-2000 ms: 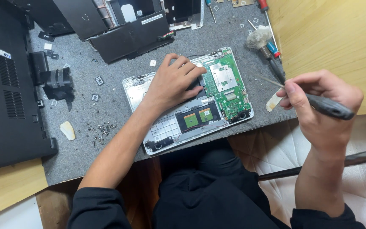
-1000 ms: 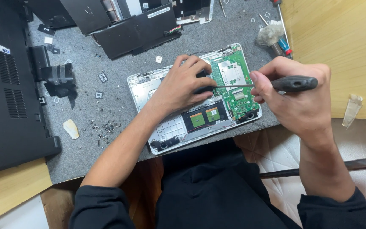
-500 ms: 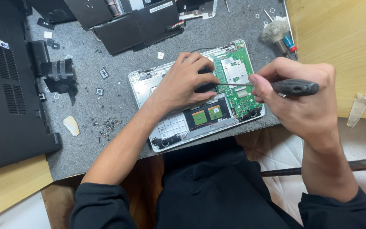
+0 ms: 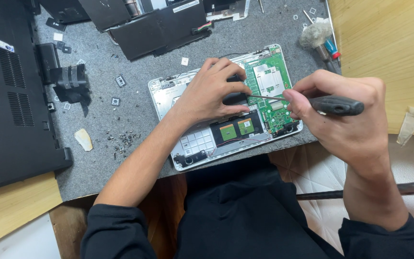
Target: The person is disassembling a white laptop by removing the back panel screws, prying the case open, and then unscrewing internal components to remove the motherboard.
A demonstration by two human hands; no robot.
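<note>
Far left on the grey stone-like surface (image 4: pixel 97 168): a black laptop bottom cover (image 4: pixel 10 100), lying flat, vents up. Just right of it, a black hinge-like part (image 4: pixel 68 76), a pale chip (image 4: pixel 84 139) and a small heap of loose screws (image 4: pixel 123 139). Along the top edge, dark flat panels (image 4: pixel 161 26) stacked at a slant.

At centre, near the front edge of the surface: an opened laptop base (image 4: pixel 192 144), white-framed, long axis running from lower left up to upper right, green circuit board (image 4: pixel 267 86) at its right end, two small green squares (image 4: pixel 236 128) on a black patch nearer the front.

Left hand (image 4: pixel 212 93) laid palm down on the middle of the base, fingers curled and spread, tips pressing on a dark component (image 4: pixel 235 98) beside the board; not closed around anything, only bearing down. Forearm bare, slanting up from the lower left, black sleeve pushed back at the elbow.

Right hand (image 4: pixel 346 117) clenched about the black handle of a screwdriver (image 4: pixel 334 104), thumb and forefinger pinching near the shaft. Tool nearly level, long axis left to right, thin metal shaft pointing left, tip over the board's left edge just beside the left fingertips; contact with the board too small to tell. Wrist bent, forearm rising from the lower right.

Upper right of the surface: a bristly brush (image 4: pixel 315 34) and a blue-and-red tool (image 4: pixel 332 49). Beyond, a pale wooden top (image 4: pixel 389 43) with a small clear plastic piece (image 4: pixel 409 124) at its edge.
</note>
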